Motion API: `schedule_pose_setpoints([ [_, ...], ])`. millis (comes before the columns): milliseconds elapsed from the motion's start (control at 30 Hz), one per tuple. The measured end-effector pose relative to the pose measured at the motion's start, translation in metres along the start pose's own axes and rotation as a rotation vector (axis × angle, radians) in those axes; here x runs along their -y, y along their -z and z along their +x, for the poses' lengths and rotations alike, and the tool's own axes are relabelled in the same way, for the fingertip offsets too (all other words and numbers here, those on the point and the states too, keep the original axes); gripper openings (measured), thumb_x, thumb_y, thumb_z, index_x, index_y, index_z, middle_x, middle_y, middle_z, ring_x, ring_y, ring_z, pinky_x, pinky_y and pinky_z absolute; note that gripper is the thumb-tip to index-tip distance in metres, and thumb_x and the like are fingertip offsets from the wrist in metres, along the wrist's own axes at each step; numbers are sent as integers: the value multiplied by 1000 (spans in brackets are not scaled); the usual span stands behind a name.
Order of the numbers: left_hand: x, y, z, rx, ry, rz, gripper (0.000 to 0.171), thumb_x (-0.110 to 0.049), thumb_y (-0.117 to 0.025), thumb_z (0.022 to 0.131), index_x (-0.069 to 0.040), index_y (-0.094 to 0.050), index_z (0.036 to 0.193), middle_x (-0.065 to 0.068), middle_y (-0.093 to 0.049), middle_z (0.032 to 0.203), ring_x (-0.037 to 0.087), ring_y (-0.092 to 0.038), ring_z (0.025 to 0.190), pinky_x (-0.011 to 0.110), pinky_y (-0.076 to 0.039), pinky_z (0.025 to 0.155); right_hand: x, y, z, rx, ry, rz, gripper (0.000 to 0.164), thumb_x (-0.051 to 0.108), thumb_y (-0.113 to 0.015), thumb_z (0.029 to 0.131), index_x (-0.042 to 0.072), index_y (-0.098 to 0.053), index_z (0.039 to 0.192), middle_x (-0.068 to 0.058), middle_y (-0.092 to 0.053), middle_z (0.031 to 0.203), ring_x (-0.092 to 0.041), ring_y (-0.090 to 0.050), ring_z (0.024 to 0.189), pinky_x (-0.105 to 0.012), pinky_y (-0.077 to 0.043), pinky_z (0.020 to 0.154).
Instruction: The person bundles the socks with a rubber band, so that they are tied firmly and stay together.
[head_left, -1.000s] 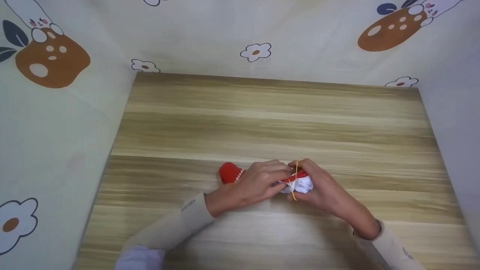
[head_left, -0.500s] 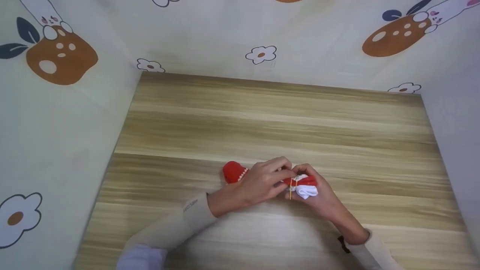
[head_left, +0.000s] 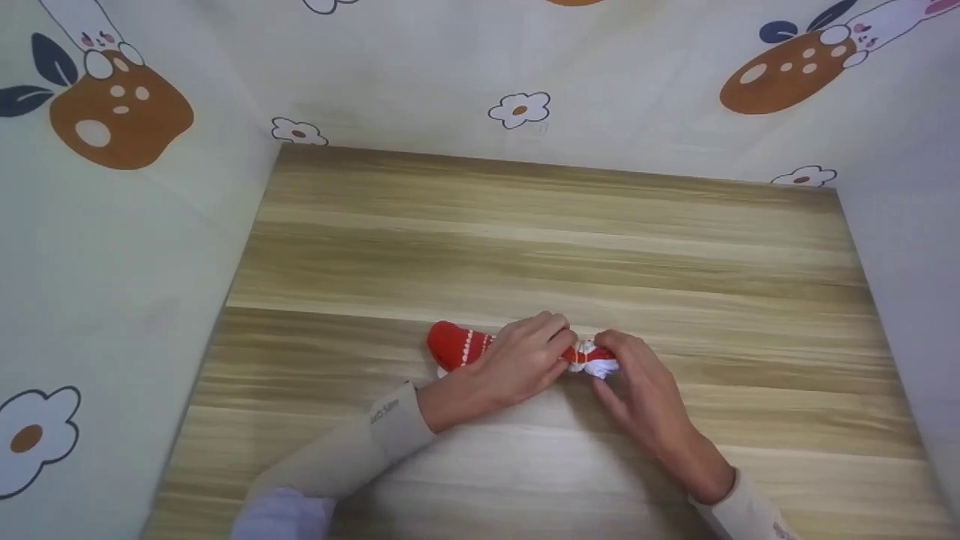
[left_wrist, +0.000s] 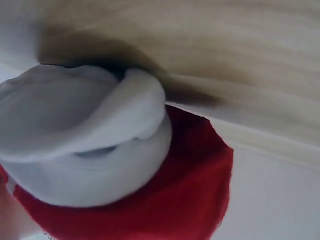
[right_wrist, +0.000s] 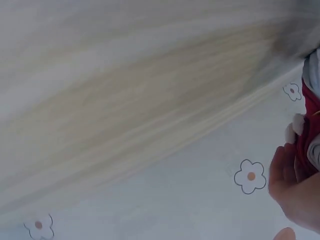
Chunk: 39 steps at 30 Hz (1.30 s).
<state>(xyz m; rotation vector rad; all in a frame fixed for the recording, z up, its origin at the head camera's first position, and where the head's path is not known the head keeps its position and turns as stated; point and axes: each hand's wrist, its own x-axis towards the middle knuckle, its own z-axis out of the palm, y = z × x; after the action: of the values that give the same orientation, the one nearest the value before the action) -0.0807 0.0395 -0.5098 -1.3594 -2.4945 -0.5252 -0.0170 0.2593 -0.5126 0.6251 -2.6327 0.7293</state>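
A red cloth bundle (head_left: 448,346) with rows of white dots and white fabric lies across the front middle of the table in the head view. My left hand (head_left: 517,360) grips it around the middle, hiding that part. A thin yellow-orange rubber band (head_left: 577,355) circles the narrow part near its right end. Beyond the band, white and red fabric (head_left: 601,368) bunches out. My right hand (head_left: 651,394) is at this end, thumb and fingers spread on either side of it. Close up in the left wrist view, folded white fabric (left_wrist: 90,130) sits against red cloth (left_wrist: 180,185).
A wood-grain tabletop (head_left: 540,240) spreads around the hands. Pale walls with printed flowers and fruit (head_left: 120,112) enclose its back, left and right sides (head_left: 900,262).
The rubber band was stretched over my right fingers; now it sits around the bundle alone. My right fingers have spread apart. My left hand keeps its grip as the bundle shifts slightly left.
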Motion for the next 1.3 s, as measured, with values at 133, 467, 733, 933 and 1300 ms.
schedule_pose_setpoints([
  [133, 0, 2, -6, 87, 41, 47, 33, -27, -69, 97, -12, -63, 125, 2, -69, 118, 15, -64, 105, 26, -58, 90, -2, 1, -4, -5, 12, -41, 58, -1, -87, 74, -1, -59, 125, -13, -67, 123, -25, -66, 115, -36, -52, 98],
  [467, 3, 10, -42, 226, 75, 98, 67, -41, -82, 85, -14, -58, 141, 3, -68, 134, 20, -65, 120, 37, -57, 101, -14, -5, -16, 22, 114, -155, 47, -1, -87, 73, 1, -56, 109, -15, -64, 123, -25, -67, 103, -38, -60, 80],
  [733, 2, 12, -63, 367, 91, 125, 69, -49, -70, 94, -20, -49, 153, 2, -57, 152, 22, -53, 138, 44, -43, 118, -25, -4, -29, 134, 173, -187, 35, 2, -78, 79, 3, -57, 107, -20, -61, 133, -33, -66, 114, -43, -56, 96],
  [933, 4, 15, -73, 492, 171, 93, 81, -62, -59, 96, -26, -32, 163, 0, -39, 166, 24, -36, 153, 51, -27, 128, -25, -4, -37, 195, 201, -119, 32, 17, -79, 85, 8, -62, 110, -13, -60, 139, -27, -62, 120, -40, -53, 100],
  [1300, 12, 24, -88, 490, 309, 39, 64, -54, -45, 105, -34, -29, 163, 0, -32, 170, 24, -26, 157, 53, -19, 129, -19, -2, -34, 200, 114, -75, 28, 21, -87, 84, 12, -66, 101, -7, -64, 128, -21, -63, 118, -38, -55, 98],
])
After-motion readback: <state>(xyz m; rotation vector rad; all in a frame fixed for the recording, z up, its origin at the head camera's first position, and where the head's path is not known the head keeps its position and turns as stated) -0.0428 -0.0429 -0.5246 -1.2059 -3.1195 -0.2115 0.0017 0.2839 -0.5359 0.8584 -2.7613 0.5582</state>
